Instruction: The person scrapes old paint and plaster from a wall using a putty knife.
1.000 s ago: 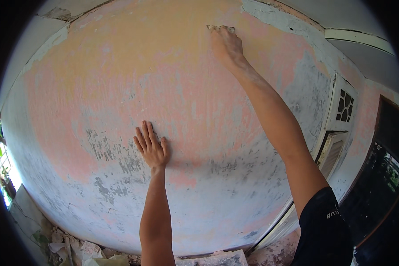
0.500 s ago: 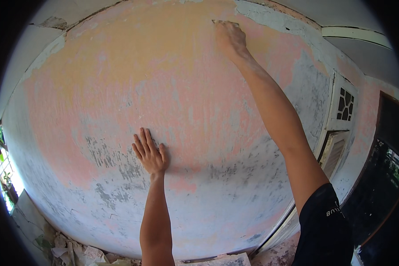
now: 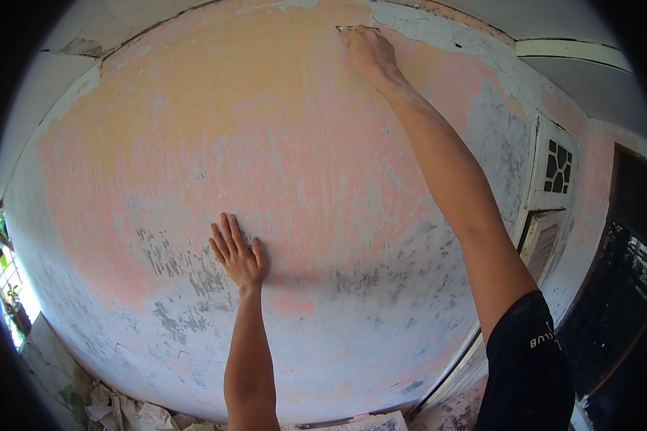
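High on the patchy wall (image 3: 194, 158), my right hand (image 3: 372, 54) is closed around a scraper. Only the scraper's thin dark blade edge (image 3: 343, 29) shows, pressed near or against the yellowish paint; my fingers hide the rest. This arm stretches far up, just left of a pale peeled patch (image 3: 424, 27). Lower down, my left hand (image 3: 239, 253) lies flat on the wall with its fingers spread and nothing in it. Around that palm the surface is pink, with grey scraped marks beside it.
Broken plaster pieces (image 3: 154, 414) lie along the wall's foot. At the right are a white door frame with a vent panel (image 3: 558, 167) and a dark doorway (image 3: 618, 287). A bright barred window (image 3: 11, 280) stands at the far left. The ceiling edge is cracked.
The view has shifted slightly. My right hand has turned a little, and more of the scraper's blade edge shows. My left hand stays flat on the same part of the wall.
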A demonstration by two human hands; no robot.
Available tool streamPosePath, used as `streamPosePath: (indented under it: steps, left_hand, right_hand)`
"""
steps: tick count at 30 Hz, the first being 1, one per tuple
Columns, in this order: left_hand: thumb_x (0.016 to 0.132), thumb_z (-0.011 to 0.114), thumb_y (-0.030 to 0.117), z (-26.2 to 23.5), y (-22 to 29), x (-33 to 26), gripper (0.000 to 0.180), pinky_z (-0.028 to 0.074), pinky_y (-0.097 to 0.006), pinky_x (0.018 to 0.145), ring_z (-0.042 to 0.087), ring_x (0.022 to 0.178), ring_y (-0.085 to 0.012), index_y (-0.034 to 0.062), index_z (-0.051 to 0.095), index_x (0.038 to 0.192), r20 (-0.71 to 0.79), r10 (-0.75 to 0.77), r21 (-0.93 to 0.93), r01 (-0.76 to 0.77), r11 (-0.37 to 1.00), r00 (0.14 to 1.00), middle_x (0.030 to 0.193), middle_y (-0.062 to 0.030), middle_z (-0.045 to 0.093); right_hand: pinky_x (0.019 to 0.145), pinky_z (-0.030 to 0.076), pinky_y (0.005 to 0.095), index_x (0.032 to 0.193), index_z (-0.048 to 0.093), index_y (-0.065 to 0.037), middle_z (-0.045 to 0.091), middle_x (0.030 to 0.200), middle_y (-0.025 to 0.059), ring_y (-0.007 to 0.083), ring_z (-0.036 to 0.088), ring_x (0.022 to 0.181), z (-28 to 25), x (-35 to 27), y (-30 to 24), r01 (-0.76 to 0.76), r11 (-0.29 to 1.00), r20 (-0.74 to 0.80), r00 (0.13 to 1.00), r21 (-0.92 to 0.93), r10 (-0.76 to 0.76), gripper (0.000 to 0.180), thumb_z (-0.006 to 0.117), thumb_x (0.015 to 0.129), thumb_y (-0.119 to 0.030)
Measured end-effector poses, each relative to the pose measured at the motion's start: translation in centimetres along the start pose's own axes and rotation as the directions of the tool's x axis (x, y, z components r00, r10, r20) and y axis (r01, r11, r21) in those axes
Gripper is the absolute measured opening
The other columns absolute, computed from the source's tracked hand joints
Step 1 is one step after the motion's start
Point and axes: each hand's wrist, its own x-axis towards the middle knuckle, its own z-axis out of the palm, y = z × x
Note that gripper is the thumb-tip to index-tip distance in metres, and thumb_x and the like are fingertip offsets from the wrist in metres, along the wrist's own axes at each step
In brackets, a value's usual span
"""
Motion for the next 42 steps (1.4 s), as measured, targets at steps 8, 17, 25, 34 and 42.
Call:
streamPosePath:
  steps: [8,17,25,34,42]
  left_hand:
    - [0.101,0.028,0.040,-0.4,-0.5,-0.1,0.062,0.008,-0.050,0.122,0.018,0.150,-0.0325,0.0075,0.030,0.153,0.005,-0.008,0.015,0.008,1.000,1.000,0.160,-0.0092,0.029]
    - [0.100,0.030,0.039,0.1,0.0,0.2,0.062,0.007,-0.050,0.122,0.017,0.150,-0.0320,0.0078,0.029,0.154,0.014,0.000,0.006,0.000,1.000,1.000,0.161,-0.0090,0.027]
    - [0.101,0.029,0.039,0.1,0.2,0.1,0.061,0.008,-0.050,0.122,0.017,0.150,-0.0321,0.0086,0.030,0.154,0.003,0.006,0.012,-0.006,1.000,1.000,0.161,-0.0092,0.028]
    - [0.101,0.029,0.040,-0.1,0.0,0.0,0.062,0.009,-0.051,0.121,0.018,0.150,-0.0337,0.0067,0.029,0.154,-0.003,0.005,0.013,-0.005,1.000,1.000,0.160,-0.0101,0.029]
    - [0.101,0.030,0.041,-0.4,0.0,0.1,0.063,0.009,-0.051,0.121,0.018,0.150,-0.0341,0.0061,0.029,0.153,0.013,0.000,0.015,0.000,1.000,1.000,0.160,-0.0108,0.029]
  right_hand:
    - [0.096,0.048,0.0473,0.109,0.065,-0.007,0.061,0.124,0.0174,0.0375,0.060,0.113,-0.6,-1.7,-1.3,0.002,0.987,-0.029,1.000,0.160,0.003,0.030,0.047,0.095,-0.026]
    - [0.094,0.048,0.0471,0.104,0.065,-0.009,0.064,0.119,0.0147,0.0381,0.062,0.106,-0.2,-0.1,-0.2,0.036,0.995,-0.061,0.998,0.097,-0.030,0.030,0.044,0.095,-0.029]
    - [0.091,0.053,0.0462,0.116,0.066,-0.012,0.061,0.126,0.0111,0.0352,0.064,0.107,0.8,0.5,-0.3,0.116,0.991,-0.067,0.991,0.069,-0.112,0.031,0.044,0.099,-0.026]
    - [0.092,0.053,0.0460,0.114,0.064,-0.007,0.063,0.122,0.0130,0.0352,0.066,0.104,0.1,0.2,-1.5,0.065,0.991,-0.002,0.998,0.116,-0.065,0.031,0.042,0.099,-0.023]
    - [0.087,0.056,0.0450,0.111,0.067,-0.007,0.064,0.119,0.0152,0.0352,0.067,0.102,0.1,-0.7,-2.2,0.058,0.993,-0.058,0.997,0.104,-0.052,0.028,0.047,0.095,-0.018]
